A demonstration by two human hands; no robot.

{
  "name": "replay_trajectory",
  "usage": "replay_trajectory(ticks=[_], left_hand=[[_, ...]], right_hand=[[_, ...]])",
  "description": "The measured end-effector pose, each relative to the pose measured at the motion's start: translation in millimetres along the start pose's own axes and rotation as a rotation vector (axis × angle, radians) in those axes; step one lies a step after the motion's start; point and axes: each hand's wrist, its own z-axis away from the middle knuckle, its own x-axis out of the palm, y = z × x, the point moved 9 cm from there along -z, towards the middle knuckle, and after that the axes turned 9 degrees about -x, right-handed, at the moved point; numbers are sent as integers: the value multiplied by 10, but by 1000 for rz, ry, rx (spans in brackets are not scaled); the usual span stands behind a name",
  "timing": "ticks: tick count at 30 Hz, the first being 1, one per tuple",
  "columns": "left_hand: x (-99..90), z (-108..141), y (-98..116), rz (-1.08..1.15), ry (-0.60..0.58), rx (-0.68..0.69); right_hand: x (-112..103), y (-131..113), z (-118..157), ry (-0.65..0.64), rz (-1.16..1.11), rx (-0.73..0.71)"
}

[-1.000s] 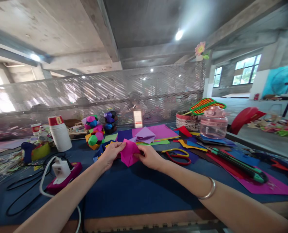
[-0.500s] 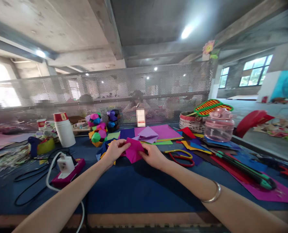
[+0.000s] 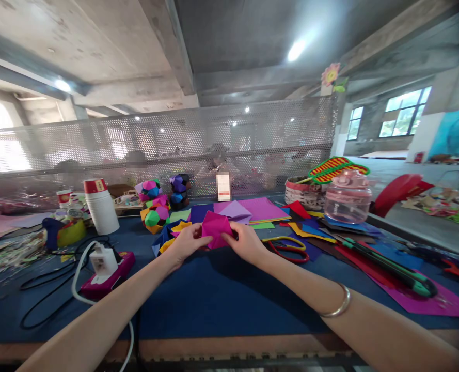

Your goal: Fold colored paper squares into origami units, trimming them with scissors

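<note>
A folded magenta paper (image 3: 216,229) is held up above the blue table between both hands. My left hand (image 3: 190,242) pinches its left edge, the thumb across its lower front. On its right edge my right hand (image 3: 244,243) is closed, thumb and fingertips on the lower corner. Behind it lie a folded lilac paper (image 3: 235,211) and a stack of purple sheets (image 3: 264,210). Yellow and blue folded pieces (image 3: 166,238) sit just behind my left hand. Red and yellow-handled scissors (image 3: 291,249) rest to the right of my right hand.
At left stand paper cups (image 3: 102,209) and a magenta power strip (image 3: 109,276) with cables. Paper balls (image 3: 154,216) are behind my left hand. Towards the right are a pink bottle (image 3: 348,201), a woven basket (image 3: 301,194), coloured sheets and a green-black cutter (image 3: 390,266).
The magenta paper has turned and now shows a broader, creased face. My left hand has shifted right and lower on it, its thumb now on the front. The view has moved slightly.
</note>
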Motion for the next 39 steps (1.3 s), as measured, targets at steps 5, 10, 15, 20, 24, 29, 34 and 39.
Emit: replay_trajectory(ticks=[5,10,15,20,24,29,34,39], left_hand=[[-31,-53,-61,3,-26,-47],[-96,-75,-142,3,-16,-111],[-131,-67,-140,27,20,-122],[-158,-72,-110,55,51,-104],[-184,-68,-89,58,73,-75],[-129,-22,-5,4,40,-13],[-84,-26,12,-75,31,30],[-142,-75,-25,-135,86,61]], right_hand=[[-28,66,-6,37,-68,42],[6,167,7,42,-172,120],[102,263,23,11,-341,213],[174,261,36,-18,-491,282],[194,270,45,-29,-557,330],[197,344,65,-9,-584,395],[194,357,80,12,-606,422],[180,335,80,37,-634,433]])
